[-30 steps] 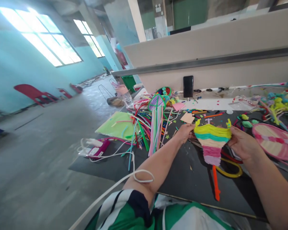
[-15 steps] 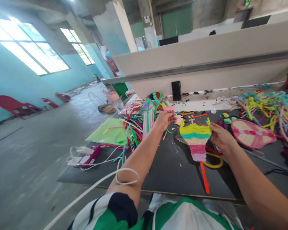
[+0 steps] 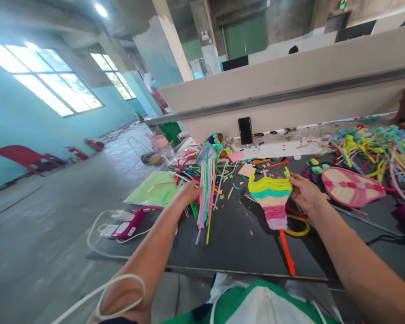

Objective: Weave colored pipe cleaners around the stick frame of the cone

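My right hand (image 3: 305, 193) grips the upper right corner of a striped piece (image 3: 272, 195) of yellow, teal, beige and pink pipe cleaners. An orange stem (image 3: 287, 253) points down from its narrow end. Over to the left, my left hand (image 3: 191, 192) is at the left edge of a bundle of pastel pipe cleaners (image 3: 207, 191); its fingers are partly hidden and I cannot make out whether they hold any. A white cord (image 3: 142, 288) loops around my left forearm.
A black phone (image 3: 245, 130) leans against the partition. On the dark table (image 3: 229, 256) lie a green sheet (image 3: 151, 188), a purple power block (image 3: 128, 225), a pink oval piece (image 3: 353, 186) and a pile of colourful pipe cleaners (image 3: 361, 146) at the right.
My left hand has moved left and down, from beside the striped piece to the pastel bundle. My right hand still holds the striped piece. The view has shifted slightly.
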Demonstrator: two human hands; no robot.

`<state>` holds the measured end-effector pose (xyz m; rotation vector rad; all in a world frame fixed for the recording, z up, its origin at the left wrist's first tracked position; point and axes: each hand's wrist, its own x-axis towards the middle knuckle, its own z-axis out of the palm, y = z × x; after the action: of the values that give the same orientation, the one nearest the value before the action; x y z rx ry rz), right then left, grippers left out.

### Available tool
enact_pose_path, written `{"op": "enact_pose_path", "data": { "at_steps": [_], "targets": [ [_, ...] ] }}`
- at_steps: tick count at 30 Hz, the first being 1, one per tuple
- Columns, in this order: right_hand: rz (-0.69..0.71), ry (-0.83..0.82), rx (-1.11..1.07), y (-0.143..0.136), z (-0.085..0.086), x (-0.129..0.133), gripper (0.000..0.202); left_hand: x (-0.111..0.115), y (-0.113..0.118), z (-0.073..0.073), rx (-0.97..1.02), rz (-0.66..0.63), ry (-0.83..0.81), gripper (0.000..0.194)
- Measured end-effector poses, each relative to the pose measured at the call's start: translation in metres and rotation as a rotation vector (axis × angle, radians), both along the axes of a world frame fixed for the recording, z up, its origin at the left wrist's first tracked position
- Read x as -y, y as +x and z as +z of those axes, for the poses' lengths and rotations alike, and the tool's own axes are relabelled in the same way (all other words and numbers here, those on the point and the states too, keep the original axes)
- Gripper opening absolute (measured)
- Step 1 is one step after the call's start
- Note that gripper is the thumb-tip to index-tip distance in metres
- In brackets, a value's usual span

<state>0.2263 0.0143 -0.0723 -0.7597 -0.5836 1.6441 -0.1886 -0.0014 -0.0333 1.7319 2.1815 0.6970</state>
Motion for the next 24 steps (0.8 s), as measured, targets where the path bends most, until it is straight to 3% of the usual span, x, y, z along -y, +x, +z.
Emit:
{"op": "enact_pose_path", "data": {
  "at_steps": [5,10,17,24],
  "targets": [
    [-0.022,-0.019,0.021,-0.001,0.001,0.0,0.021,0.015,0.006,-0.035,-0.169,-0.001,-0.065,0.068],
    [-0.018,-0.027,0.069,0.0,0.001,0.0,0.021,0.018,0.016,-0.046,-0.17,0.058,-0.078,0.088],
    [-0.027,-0.051,0.107,0.0,0.003,0.001,0.019,0.015,0.013,-0.051,-0.081,0.096,-0.03,0.078],
    [-0.004,-0.045,0.108,0.001,0.003,0.001,0.021,0.009,-0.013,-0.048,0.373,0.233,0.092,0.07]
  ]
}}
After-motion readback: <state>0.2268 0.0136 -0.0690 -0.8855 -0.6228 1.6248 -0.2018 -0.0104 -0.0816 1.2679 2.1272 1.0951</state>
